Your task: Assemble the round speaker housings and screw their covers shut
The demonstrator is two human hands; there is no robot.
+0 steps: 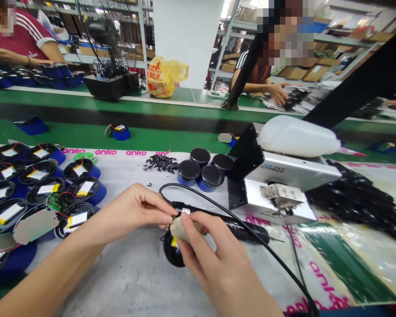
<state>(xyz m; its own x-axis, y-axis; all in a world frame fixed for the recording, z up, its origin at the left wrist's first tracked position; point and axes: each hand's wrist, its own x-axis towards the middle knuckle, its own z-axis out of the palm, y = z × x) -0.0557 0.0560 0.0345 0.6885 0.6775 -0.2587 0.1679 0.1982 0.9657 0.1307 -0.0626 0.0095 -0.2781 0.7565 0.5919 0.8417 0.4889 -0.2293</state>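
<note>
My left hand (pixel 145 209) is closed in a pinch at the edge of a small beige-grey plate; what its fingertips hold is hidden. My right hand (pixel 218 255) grips that plate (pixel 178 229) between thumb and fingers, tilted above a round black housing (pixel 172 255). A bit of yellow tape shows inside the housing, which is partly covered by my right hand. Just behind my hands lies a black electric screwdriver (pixel 240 229), its bit pointing right and its cable looping over it.
Several blue-black housings with batteries (pixel 82 189) crowd the left. Closed blue cups (pixel 213 176) and a pile of small black parts (pixel 160 163) stand behind my hands. At right are a metal fixture (pixel 284 176), a white squeeze bottle (pixel 297 136) and black strips (pixel 359 198). Two co-workers sit opposite.
</note>
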